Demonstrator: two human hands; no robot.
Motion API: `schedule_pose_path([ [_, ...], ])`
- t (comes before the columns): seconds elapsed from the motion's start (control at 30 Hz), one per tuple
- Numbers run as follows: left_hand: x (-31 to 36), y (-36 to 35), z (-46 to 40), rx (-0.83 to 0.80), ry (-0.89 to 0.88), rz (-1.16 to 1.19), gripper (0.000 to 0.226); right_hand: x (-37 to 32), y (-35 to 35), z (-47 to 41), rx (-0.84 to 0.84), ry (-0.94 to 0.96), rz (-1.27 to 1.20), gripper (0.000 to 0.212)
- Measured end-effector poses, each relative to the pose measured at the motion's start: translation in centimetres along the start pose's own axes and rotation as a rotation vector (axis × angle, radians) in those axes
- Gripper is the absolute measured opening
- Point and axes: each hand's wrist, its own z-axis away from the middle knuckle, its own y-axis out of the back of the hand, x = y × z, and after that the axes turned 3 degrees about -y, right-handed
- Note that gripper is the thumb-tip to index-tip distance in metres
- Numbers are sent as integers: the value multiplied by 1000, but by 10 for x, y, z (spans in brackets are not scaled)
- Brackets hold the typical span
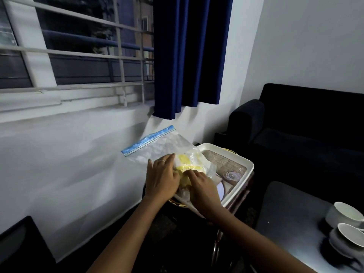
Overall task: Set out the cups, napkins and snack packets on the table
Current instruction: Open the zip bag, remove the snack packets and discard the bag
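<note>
Dark desk (291, 217) at lower right, bearing white cups (343, 214); white tray (249, 167) on a stand by the wall. Over the tray's near end, left hand (162, 177) and right hand (202, 189) both grip a zip bag (157, 146) of yellow snack packets (189, 163). Risks: thin plastic may slip or tear; the tray, if nudged, could tip off.

A barred window with pale metal rails (82, 54) fills the upper left of the frame. Just right of it hangs a dark blue pleated curtain (189, 56) against a white painted wall (305, 40). At the right edge sits a dark upholstered sofa (307, 123). At centre right, a white rectangular plastic tray with a printed liner (247, 164) rests on a dark stand.
</note>
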Motion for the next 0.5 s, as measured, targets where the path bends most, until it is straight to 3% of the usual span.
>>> schedule_pose_path([
  [0.3, -14, 27, -11, 219, 92, -96, 60, 28, 10, 24, -3, 72, 37, 33],
  [0.5, -14, 41, -13, 157, 314, 119, 49, 32, 14, 30, -52, 89, 56, 39],
])
